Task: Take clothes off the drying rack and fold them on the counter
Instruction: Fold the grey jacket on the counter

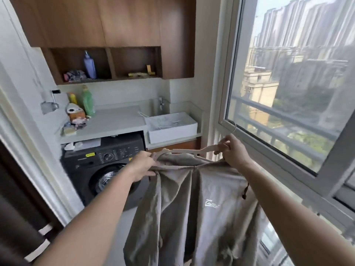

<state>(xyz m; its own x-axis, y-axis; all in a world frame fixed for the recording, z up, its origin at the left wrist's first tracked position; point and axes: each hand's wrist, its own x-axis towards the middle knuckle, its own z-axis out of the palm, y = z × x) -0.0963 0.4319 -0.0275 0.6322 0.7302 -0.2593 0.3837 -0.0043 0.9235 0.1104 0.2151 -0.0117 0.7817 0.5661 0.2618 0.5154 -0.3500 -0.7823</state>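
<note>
A grey zip-up jacket (209, 214) with a small white logo hangs in front of me from a pale hanger (184, 150). My left hand (143, 165) grips the jacket's collar at its left shoulder. My right hand (233, 150) holds the hanger near its metal hook, level with the window sill. The jacket's lower part runs out of the frame. The grey counter (113, 121) lies ahead above the washing machine. No drying rack is in view.
A black washing machine (103, 169) sits under the counter. A white sink (172, 127) holding several hangers stands to the counter's right. Bottles and clutter crowd the counter's left end (80, 110). Wooden cabinets hang above. A large window (297, 83) is at my right.
</note>
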